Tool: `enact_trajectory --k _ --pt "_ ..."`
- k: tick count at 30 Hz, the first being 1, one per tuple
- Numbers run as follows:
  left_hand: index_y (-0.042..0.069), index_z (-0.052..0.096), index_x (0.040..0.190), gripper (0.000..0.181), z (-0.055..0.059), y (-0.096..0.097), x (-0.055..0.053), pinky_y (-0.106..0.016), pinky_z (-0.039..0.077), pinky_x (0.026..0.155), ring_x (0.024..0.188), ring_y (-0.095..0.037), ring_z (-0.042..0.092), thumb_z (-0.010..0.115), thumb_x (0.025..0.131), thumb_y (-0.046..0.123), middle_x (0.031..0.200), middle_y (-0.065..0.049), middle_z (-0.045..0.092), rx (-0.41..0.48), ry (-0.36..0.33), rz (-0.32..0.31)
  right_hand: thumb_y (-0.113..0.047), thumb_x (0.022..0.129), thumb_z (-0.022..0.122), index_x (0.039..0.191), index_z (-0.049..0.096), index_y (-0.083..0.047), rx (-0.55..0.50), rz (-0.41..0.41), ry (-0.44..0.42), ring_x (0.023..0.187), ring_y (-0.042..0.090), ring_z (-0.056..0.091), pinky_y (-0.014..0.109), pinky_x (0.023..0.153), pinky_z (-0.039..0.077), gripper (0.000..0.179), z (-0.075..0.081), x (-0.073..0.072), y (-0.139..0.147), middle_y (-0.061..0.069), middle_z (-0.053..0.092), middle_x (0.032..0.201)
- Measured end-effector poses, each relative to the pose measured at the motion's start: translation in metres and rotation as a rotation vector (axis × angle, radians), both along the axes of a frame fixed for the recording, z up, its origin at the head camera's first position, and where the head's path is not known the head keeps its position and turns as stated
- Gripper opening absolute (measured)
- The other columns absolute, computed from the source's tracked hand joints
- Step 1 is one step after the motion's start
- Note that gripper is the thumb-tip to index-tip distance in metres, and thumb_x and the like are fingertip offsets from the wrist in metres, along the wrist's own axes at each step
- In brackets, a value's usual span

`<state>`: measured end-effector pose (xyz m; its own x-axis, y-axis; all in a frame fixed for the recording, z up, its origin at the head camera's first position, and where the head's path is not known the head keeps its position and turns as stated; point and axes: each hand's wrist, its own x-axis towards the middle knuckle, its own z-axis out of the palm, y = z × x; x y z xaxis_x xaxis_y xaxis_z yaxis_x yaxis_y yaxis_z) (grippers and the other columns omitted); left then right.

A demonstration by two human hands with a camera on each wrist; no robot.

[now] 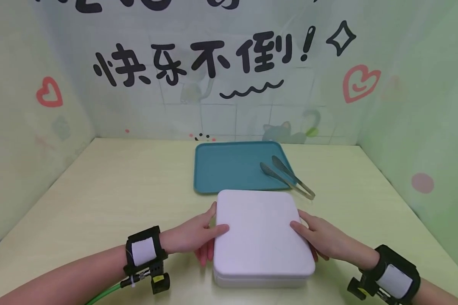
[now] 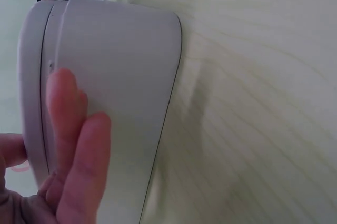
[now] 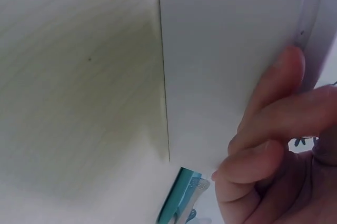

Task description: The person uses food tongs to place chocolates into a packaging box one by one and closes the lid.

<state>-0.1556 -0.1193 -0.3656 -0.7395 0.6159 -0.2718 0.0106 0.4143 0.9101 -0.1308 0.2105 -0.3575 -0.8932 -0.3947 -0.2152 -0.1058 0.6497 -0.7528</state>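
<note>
A white lidded box (image 1: 261, 237) rests on the table, its lid (image 2: 32, 77) down on the body with a thin seam round it. My left hand (image 1: 196, 233) holds the box's left side, thumb over the lid's edge. In the left wrist view, the fingers (image 2: 87, 166) extend along the side wall near the seam. From the other side my right hand (image 1: 322, 235) holds the box, its thumb also on the lid. Its bent fingers (image 3: 279, 119) lie against the right wall in the right wrist view. What the box contains is hidden.
Just behind the box lies a blue tray (image 1: 229, 167). Metal tongs (image 1: 290, 180) lie across its right front corner, handle end overhanging the rim. Printed cloth walls (image 1: 229, 84) enclose the table (image 1: 137, 182) at the back and both sides.
</note>
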Motion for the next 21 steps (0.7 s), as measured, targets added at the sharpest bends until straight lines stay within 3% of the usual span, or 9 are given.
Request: enact_trajectory --k 8,11,16,21 --pt "0.007 -0.01 0.155 0.083 -0.001 -0.004 0.003 -0.039 0.055 0.052 0.047 -0.021 0.059 0.048 0.103 0.037 0.064 -0.013 0.063 0.045 -0.032 0.026 -0.047 0.099 0.051 0.153 0.023 -0.009 0.072 -0.104 0.027 0.036 0.015 0.039 0.03 0.036 0.033 0.072 0.0 0.004 -0.008 0.002 0.048 0.052" --pt "0.008 -0.009 0.155 0.089 -0.001 -0.006 0.005 -0.038 0.055 0.054 0.049 -0.021 0.059 0.054 0.1 0.037 0.066 -0.012 0.063 0.046 -0.04 0.03 -0.05 0.096 0.054 0.155 0.018 -0.011 0.085 -0.115 0.011 0.039 0.015 0.041 0.029 0.038 0.034 0.08 0.0 0.004 -0.009 0.003 0.049 0.055" --pt "0.008 -0.012 0.154 0.112 -0.002 -0.01 0.009 -0.035 0.055 0.059 0.057 -0.02 0.06 0.075 0.087 0.032 0.071 -0.008 0.061 0.041 -0.039 -0.005 -0.036 0.096 0.061 0.155 0.011 -0.007 -0.048 0.009 -0.073 0.044 0.015 0.043 0.026 0.041 0.035 0.083 -0.003 0.005 0.001 0.005 0.056 0.063" --pt "0.008 -0.016 0.153 0.121 -0.003 -0.013 0.011 -0.036 0.055 0.062 0.063 -0.021 0.062 0.08 0.082 0.026 0.075 -0.009 0.06 0.057 -0.049 -0.055 -0.024 0.094 0.066 0.155 0.002 -0.004 -0.165 0.116 -0.16 0.053 0.017 0.049 0.025 0.045 0.037 0.09 -0.006 0.008 0.011 0.011 0.062 0.087"
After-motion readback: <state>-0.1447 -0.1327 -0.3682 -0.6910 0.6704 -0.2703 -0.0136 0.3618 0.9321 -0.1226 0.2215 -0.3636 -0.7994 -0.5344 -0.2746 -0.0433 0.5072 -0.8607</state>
